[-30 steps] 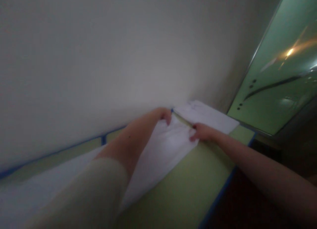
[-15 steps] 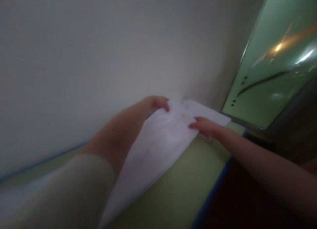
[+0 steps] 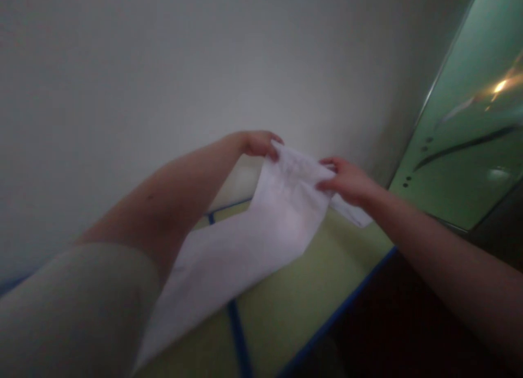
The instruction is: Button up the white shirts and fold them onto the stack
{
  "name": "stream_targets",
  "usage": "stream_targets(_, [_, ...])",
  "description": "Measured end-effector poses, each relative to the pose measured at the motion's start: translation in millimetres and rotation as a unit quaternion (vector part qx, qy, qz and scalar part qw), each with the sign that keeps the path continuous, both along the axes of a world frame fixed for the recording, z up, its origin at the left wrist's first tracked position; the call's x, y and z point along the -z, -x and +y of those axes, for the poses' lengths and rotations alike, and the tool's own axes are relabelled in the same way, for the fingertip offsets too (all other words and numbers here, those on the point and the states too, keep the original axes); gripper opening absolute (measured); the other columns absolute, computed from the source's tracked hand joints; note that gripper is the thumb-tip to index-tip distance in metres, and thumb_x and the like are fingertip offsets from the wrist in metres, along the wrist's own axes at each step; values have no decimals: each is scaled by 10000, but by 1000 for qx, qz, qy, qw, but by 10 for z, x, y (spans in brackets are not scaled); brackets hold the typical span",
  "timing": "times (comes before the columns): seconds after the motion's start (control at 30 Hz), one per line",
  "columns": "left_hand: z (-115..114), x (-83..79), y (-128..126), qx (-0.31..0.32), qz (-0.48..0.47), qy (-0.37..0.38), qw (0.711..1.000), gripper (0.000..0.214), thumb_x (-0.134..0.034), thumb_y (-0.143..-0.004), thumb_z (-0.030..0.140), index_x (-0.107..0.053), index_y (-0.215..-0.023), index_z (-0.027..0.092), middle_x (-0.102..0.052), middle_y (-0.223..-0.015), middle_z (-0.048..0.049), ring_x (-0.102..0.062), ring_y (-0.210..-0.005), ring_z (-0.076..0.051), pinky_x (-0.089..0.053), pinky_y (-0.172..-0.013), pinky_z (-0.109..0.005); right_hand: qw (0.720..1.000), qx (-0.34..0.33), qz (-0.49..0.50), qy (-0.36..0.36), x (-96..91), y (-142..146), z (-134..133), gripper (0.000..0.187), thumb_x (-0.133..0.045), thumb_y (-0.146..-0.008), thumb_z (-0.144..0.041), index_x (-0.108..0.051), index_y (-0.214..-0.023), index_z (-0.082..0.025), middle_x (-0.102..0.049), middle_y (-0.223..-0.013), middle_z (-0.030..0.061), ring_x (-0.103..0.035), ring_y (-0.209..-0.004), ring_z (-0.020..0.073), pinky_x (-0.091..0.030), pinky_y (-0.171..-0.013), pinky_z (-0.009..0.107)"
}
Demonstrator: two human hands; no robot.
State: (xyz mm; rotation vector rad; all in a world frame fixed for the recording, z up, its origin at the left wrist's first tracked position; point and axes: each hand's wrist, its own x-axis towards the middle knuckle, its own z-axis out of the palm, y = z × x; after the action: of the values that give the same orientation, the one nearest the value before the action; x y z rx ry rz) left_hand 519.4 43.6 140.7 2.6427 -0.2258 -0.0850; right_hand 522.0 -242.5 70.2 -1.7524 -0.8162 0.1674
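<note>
A long white cloth lies lengthwise over a green mat, its far end lifted off the surface. My left hand pinches the far left corner of that raised end between thumb and fingers. Opposite it, my right hand grips the right edge, the thumb on the near side. Between the two hands the fabric is stretched and lightly creased. Another part of the white cloth hangs or lies beyond the right hand, partly hidden by it. Blur hides what kind of cloth item it is.
The green mat has blue edging and a blue strip across it. A pale wall rises along the far side. At the right stands a glossy green panel with a dark curved mark and reflections. The area below right is dark.
Both hands have risen, lifting the cloth's far end off the mat. The cloth now bends upward toward them, and the camera view has shifted slightly left.
</note>
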Motion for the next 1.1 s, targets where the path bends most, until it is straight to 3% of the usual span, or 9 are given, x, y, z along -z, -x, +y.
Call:
stream_targets(0.13, [290,-56,150,-77,-1,6,997,355,-676,-558,216,-628,-906,159,-639,-815,-18,-595,-794,-141,-411,-758,-254,990,-55,-132,-15,-155,135,174,593,-678,-551,-123,-489,-1106,-209,-569,-1086,83,-587,-886,184,-487,-750,348])
stream_targets(0.23, [670,-25,311,-114,5,-20,993,328,-672,-549,234,-641,-868,166,-650,-864,-8,-585,-835,-140,-403,-789,-240,964,-98,-245,-22,-97,303,518,520,-620,-608,-117,-489,-1106,-190,-571,-1073,68,-564,-948,191,-447,-837,356])
stream_targets(0.43, [1729,257,753,-149,42,-109,982,191,-580,-582,168,-660,-755,144,-626,-1081,-13,-537,-980,-146,-363,-880,-225,904,-186,-385,-13,412,702,1728,414,-466,-685,-33,-486,-1078,-163,-562,-1057,82,-514,-1004,207,-390,-890,349])
stream_targets(0.57, [2154,532,1225,-189,47,-133,972,221,-504,-586,96,-654,-737,153,-631,-1094,-12,-553,-943,-129,-384,-834,-187,871,-232,-432,14,714,1135,2277,309,-460,-708,-44,-500,-996,-148,-520,-1092,130,-528,-962,213,-436,-823,341])
stream_targets(0.77, [2216,1102,2023,-253,84,-161,950,298,-503,-547,78,-679,-766,178,-672,-976,8,-574,-839,-121,-401,-775,-178,769,-321,-552,-11,1231,1834,2454,203,-397,-846,-150,-545,-974,-98,-437,-1223,217,-412,-1168,271,-444,-849,356])
stream_targets(0.9, [2170,1446,2272,-277,107,-187,936,284,-535,-539,97,-683,-763,190,-681,-844,15,-570,-790,-130,-404,-762,-191,690,-396,-604,-47,1451,1942,2336,268,-410,-854,-201,-536,-1075,-119,-453,-1236,188,-371,-1216,266,-389,-938,368])
stream_targets(1.0, [2094,1515,2300,-277,85,-192,938,330,-518,-546,84,-677,-814,189,-660,-944,-9,-555,-881,-149,-393,-811,-211,695,-413,-586,-55,1396,1778,2112,398,-517,-779,-253,-495,-1160,-139,-438,-1274,162,-367,-1217,257,-356,-973,354])
stream_targets(1.1, [1911,1466,2250,-249,10,-208,946,402,-530,-554,94,-652,-926,187,-606,-1066,-35,-516,-979,-164,-370,-857,-224,757,-389,-524,-22,1286,1458,1973,365,-550,-743,-277,-550,-1087,-155,-547,-1150,123,-452,-1120,231,-356,-959,362])
